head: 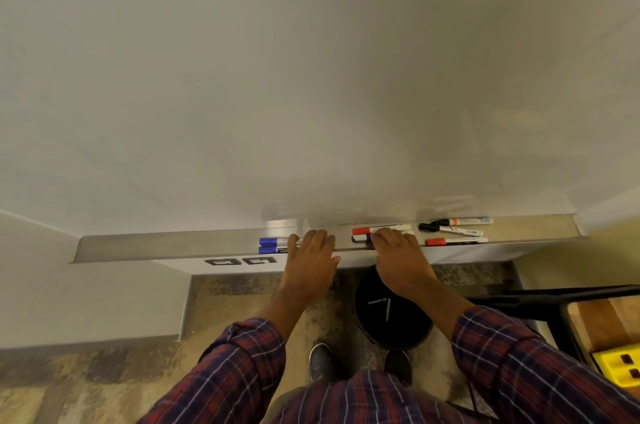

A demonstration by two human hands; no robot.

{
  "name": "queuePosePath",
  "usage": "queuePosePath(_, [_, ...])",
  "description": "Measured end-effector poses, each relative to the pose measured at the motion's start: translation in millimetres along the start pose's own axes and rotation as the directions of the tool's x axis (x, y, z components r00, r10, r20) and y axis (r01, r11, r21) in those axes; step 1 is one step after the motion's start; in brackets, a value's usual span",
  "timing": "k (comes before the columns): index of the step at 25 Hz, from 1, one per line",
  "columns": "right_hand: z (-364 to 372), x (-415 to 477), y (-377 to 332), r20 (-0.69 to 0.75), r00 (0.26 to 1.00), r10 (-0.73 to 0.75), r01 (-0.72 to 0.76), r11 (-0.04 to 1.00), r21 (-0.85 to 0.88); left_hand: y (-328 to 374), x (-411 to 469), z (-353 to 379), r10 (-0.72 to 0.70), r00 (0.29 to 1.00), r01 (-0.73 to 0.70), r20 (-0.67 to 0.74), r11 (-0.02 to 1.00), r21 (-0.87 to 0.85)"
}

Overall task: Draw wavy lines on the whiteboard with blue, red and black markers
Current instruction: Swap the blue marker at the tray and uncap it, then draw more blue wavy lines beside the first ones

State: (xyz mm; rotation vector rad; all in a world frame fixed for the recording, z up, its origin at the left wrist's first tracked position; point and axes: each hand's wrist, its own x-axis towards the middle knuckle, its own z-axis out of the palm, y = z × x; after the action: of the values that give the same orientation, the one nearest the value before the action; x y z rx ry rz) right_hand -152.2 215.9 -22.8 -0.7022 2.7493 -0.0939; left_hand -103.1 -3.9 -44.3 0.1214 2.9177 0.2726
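The left hand lies flat, fingers together, over the blue markers, likely choosing one. The right hand covers a red marker; its grip is hidden.

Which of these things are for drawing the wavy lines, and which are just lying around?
For the drawing:
whiteboard
blue markers, red marker and black marker, on the tray

Just lying about:
black bin on the floor
yellow thing at the right
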Motion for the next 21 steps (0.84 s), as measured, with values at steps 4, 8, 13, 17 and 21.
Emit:
queuePosePath(4, [3,0,14,0.038,0.999,0.038,-0.035,0.996,-0.087,19,-4,6,0.058,0.997,-0.061,0.043,0.995,0.075])
queuePosePath(8, [4,-2,25,0.047,0.998,0.047,-0.04,0.988,-0.15,30,-8,13,0.095,0.988,-0.113,0.121,0.981,0.158])
queuePosePath(13, [-6,5,34,0.045,0.999,0.019,-0.012,0.989,-0.148,37,-11,9,0.072,0.981,-0.106,0.18,0.977,0.187])
queuePosePath(17, [-12,6,34,0.005,1.0,-0.018,0.018,0.999,-0.045,43,-19,2,0.054,0.986,-0.081,0.158,0.982,0.171])
queuePosePath(21, [-16,2,28,-0.102,0.994,0.034,-0.014,0.981,0.193,56,-31,-9,-0.068,0.998,0.067,-0.01,0.994,-0.092])
